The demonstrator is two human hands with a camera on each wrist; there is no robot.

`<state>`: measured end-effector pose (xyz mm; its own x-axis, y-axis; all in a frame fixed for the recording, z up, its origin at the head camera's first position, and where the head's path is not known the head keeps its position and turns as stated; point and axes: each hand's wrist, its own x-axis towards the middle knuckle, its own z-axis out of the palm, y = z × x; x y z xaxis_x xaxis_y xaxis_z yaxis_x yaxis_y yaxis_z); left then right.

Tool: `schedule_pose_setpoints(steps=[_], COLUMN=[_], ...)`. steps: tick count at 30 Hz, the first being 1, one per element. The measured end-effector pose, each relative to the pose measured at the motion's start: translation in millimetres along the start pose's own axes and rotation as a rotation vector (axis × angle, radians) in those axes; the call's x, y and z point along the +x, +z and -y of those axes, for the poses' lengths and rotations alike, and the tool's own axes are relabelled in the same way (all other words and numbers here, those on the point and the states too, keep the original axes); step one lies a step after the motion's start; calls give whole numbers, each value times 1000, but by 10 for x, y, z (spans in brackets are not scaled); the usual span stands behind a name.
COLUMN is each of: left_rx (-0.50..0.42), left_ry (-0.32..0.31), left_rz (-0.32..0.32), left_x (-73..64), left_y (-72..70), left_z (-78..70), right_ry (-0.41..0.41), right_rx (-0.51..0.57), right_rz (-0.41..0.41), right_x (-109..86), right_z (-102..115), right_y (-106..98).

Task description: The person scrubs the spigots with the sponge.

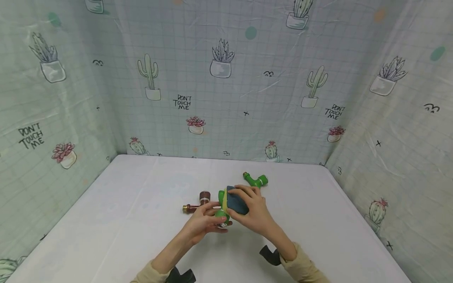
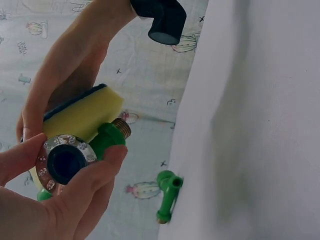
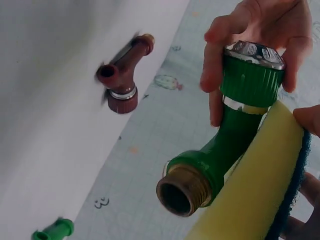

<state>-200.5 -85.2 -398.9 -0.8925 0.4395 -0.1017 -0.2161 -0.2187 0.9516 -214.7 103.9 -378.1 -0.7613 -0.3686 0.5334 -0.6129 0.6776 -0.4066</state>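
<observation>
My left hand (image 1: 202,225) holds a green tap (image 3: 235,135) by its ribbed knob, which has a chrome end. In the right wrist view the tap's brass threaded end points down toward the camera. A yellow sponge (image 3: 255,175) with a dark blue scouring side is gripped by my right hand (image 1: 255,210), thumb and fingers on its edges. The sponge's yellow face lies along the side of the tap's body. Both hands are raised in front of me over the table, close together. Part of the tap is hidden behind the sponge and fingers in the head view.
A brown tap (image 1: 196,206) with a brass threaded end lies on the white table (image 1: 134,220), just beyond my left hand. Another green tap (image 1: 255,180) lies farther back, beyond my right hand. Patterned cloth (image 1: 226,98) hangs around the table's back and sides.
</observation>
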Motion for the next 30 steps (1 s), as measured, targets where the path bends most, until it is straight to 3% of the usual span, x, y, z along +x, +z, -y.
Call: schedule_pose_setpoints(steps=[5,12,19,26,30], left_rx=[31,-32,-22,6,-18], left_ry=[11,-16,-9,1,10], left_rz=[-2,11,-35,-34,-29], left_x=[-19,-18,-12,3,8], left_y=[13,23,8,29,61], left_z=[-17,-16,-15,-29,-26], right_ry=[-41,-174,-174,-203,-264], right_rx=[-62,-184,-313,-156,-164], right_rz=[-23,-81,-66,-141,-130], right_x=[0,-80,-228,-145,-82], right_z=[6,-104,-302,-272,-193], right_y=[34,9,-100,-153,-94])
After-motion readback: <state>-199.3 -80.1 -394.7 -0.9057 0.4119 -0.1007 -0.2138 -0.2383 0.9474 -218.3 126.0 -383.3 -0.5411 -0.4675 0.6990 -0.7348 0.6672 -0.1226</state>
